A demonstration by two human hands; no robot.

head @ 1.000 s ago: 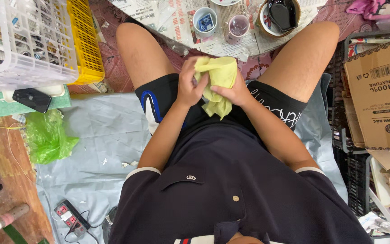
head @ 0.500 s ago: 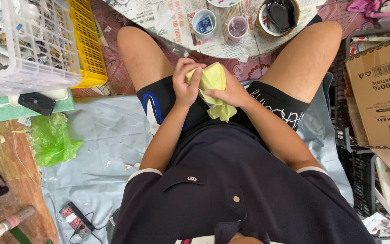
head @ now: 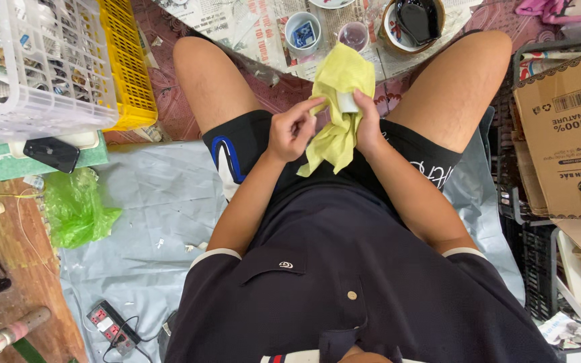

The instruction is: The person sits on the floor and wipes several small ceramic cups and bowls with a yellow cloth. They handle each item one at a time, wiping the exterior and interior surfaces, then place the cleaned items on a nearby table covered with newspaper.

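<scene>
Most of the small white object (head: pixel 348 102) is hidden: only a pale, rounded bit shows between the folds of the yellow cloth (head: pixel 334 111), and what it is cannot be made out. The cloth drapes over it and hangs down over the lap, between the person's bare thighs. The right hand (head: pixel 369 124) is held upright with its fingers (head: pixel 360 101) closed on cloth and object together; its palm is turned away and out of sight. The left hand (head: pixel 292 129) sits just beside it, wrist bent, forefinger stretched out to touch the cloth's edge, the other fingers curled in loosely. Both forearms angle inward from the elbows. Beyond the knees, on newspaper (head: pixel 250 27), stand a small blue cup (head: pixel 302 32) and a brown bowl (head: pixel 417 23) cut off by the frame's top edge.
</scene>
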